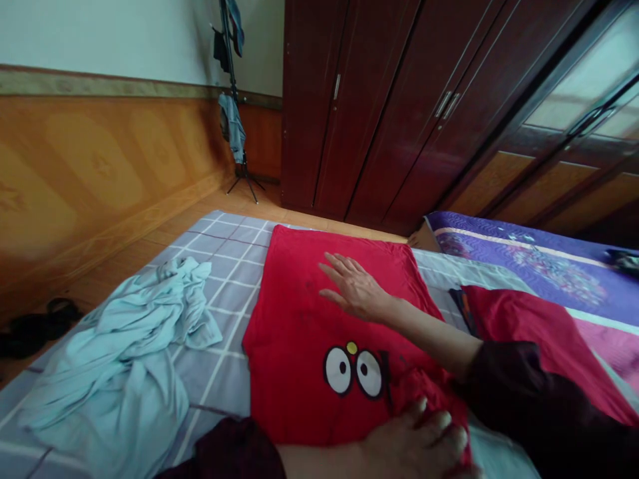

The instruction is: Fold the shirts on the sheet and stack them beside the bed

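A red shirt (299, 313) with a print of two cartoon eyes lies spread on a grey checked bedsheet (227, 293). My right hand (355, 287) is over the upper middle of the shirt, its fingers spread and pointing left, with nothing in it. Near the bottom edge, my left hand (417, 442) reaches across to the right and rests on the bunched lower right part of the shirt, fingers apart. Dark sleeves cover both forearms.
A crumpled light blue cloth (130, 366) lies on the left of the bed. Folded red clothing (534, 332) is at the right, beside a purple cover (554, 259). Behind stand a dark red wardrobe (369, 113) and a coat stand (232, 73). Dark shoes (40, 326) are on the floor.
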Motion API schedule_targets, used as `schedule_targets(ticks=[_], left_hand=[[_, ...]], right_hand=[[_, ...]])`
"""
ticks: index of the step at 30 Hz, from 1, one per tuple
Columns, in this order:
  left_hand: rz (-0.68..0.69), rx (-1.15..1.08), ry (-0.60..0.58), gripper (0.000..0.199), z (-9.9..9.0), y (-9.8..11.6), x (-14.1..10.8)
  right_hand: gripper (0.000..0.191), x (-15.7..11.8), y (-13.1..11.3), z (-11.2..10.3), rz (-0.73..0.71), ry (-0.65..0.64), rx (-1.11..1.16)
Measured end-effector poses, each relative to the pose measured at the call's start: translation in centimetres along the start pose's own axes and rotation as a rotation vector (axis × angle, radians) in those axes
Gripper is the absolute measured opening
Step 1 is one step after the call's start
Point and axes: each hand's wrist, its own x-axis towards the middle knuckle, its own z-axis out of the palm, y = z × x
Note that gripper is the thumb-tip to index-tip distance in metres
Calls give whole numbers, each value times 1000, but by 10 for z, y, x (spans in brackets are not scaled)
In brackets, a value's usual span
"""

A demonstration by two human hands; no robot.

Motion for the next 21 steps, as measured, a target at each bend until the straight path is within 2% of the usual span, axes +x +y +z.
schedule_targets(ticks=[2,5,8,10,14,17,21], left_hand=[[-56,-120,-59,56,-22,-2,0],[-165,-282,-120,50,-63,-6,-12],[-260,-298,-157,40,-87,-12,-36],[-323,-261,-163,48,-84,-13,-51],[-348,-228,-219,63,-56,-6,-70],[-397,-175,-240,66,-49,6,-78],[-392,-132,-264,75,-64,34,-100]], right_hand=[[59,-53,-13,-13,-15,71,76],[53,-129,-9,-22,151,229,163],[50,-191,-7,-8,284,324,176],[52,-223,-19,12,274,293,148],[68,-266,-60,45,137,136,69],[72,-289,-78,41,69,52,62],[76,-303,-87,15,-59,6,114]])
